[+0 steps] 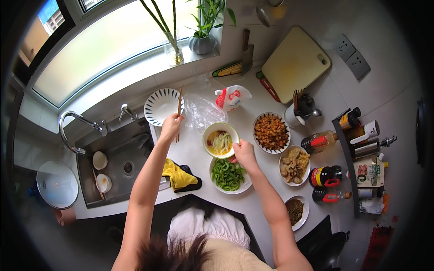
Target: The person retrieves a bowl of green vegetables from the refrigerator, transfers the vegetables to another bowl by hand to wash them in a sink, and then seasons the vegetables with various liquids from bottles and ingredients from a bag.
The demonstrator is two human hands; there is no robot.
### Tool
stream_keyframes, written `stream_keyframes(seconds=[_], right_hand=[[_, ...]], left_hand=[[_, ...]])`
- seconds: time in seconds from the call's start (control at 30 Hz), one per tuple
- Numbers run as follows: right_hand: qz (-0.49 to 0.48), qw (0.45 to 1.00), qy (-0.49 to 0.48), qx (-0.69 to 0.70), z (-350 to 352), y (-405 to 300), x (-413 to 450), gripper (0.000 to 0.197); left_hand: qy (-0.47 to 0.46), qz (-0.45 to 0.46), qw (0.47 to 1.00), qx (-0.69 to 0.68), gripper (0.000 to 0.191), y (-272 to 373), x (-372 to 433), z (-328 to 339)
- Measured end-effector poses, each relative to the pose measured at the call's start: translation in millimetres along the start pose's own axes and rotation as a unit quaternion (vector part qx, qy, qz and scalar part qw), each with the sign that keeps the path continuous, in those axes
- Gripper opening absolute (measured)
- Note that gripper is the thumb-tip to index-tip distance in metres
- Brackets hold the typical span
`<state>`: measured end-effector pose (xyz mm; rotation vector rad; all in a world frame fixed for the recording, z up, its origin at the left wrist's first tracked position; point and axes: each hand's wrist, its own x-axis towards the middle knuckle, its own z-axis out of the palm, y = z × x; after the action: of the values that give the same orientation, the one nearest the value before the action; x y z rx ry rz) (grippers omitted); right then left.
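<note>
My left hand (172, 127) grips a pair of wooden chopsticks (180, 98) that pass over the edge of a patterned plate (162, 106). The plate's middle looks bare. With my right hand (244, 154) I hold a green-rimmed white bowl (211, 130) by its side. Inside are pale shreds (222, 144) in a yellow liquid, perhaps beaten egg. Just below the bowl lies a plate of sliced green peppers (228, 174), its upper edge partly covered by bowl and hand. Whether the bowl rests on anything cannot be made out.
Left is a sink (115, 200) with small bowls. A yellow cloth (181, 174), clear plastic bag (201, 113) and red-white pouch (234, 98) lie around. Right are diced food (271, 132), further dishes (294, 166) and sauce bottles (327, 176). A cleaver (248, 56) stands by the wall.
</note>
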<state>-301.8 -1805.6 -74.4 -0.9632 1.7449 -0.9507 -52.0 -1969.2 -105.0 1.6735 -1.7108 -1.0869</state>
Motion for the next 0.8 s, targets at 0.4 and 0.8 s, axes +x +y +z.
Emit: stream_keyframes(seconds=[0.4,0.8], right_hand=[[0.044,0.996,-0.067,-0.043,113,45,10,0.029],[-0.257,0.963,0.026,0.08,143,13,-95,0.044]], left_hand=[[0.068,-0.149,0.88,-0.445,0.024,-60,-109,-59],[-0.121,-0.168,0.681,-0.703,0.016,-36,-181,18]])
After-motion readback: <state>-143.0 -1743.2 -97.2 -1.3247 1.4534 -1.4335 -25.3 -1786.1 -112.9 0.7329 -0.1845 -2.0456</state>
